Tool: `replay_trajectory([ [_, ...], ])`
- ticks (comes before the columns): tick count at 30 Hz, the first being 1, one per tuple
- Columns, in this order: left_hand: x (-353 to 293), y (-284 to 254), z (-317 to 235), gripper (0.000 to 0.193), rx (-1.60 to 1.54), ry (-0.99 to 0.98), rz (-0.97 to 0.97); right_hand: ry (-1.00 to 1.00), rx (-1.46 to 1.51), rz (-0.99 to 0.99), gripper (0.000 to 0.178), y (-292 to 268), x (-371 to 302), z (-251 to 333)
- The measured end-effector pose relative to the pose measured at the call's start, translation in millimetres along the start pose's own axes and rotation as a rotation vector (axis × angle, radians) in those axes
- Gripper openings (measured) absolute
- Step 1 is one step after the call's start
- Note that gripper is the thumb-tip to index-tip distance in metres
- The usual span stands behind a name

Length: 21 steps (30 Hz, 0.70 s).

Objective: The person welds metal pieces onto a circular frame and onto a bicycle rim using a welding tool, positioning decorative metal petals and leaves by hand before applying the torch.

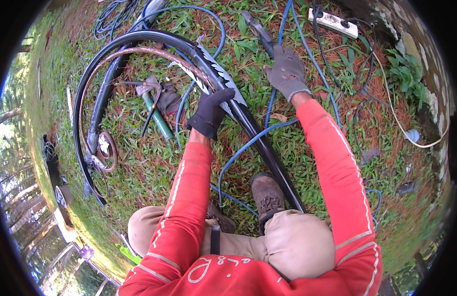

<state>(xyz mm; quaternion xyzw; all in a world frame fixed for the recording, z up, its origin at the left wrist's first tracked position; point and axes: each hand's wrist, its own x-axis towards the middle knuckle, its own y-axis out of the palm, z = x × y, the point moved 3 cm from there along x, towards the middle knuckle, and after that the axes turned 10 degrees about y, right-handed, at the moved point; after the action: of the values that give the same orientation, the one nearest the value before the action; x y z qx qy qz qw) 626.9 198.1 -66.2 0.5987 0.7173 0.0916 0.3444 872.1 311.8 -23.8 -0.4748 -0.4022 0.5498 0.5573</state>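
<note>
A glossy black curved metal pipe (260,135) arches over the grass, with silvery leaf-shaped pieces (223,74) along its side and a thinner brownish rod inside the curve. My left hand (207,114), in a black glove, is closed round the pipe beside these pieces. In a grey glove, my right hand (288,72) is closed on the dark handle of a hand tool (258,30) with a long grey metal end; its exact kind is unclear. A blue cable (244,148) passes under that hand's side and over the pipe. The pipe's lower end disappears behind my knee.
Between the arch's sides lies a green-handled tool with a metal head (159,118), near a dark cloth-like bundle (168,101). A dark straight pipe (98,116) lies at left. At upper right are a white power strip (333,23), black cords and a rough wall (428,64).
</note>
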Motion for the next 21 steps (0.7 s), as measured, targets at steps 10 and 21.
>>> replay_trajectory([
  [10,7,-17,13,0.026,0.008,-0.019,-0.047,0.228,0.381,0.165,0.044,-52,-5,-19],
  [21,38,-97,45,0.04,0.334,0.209,0.099,0.747,1.321,0.545,0.053,-114,-264,-128],
])
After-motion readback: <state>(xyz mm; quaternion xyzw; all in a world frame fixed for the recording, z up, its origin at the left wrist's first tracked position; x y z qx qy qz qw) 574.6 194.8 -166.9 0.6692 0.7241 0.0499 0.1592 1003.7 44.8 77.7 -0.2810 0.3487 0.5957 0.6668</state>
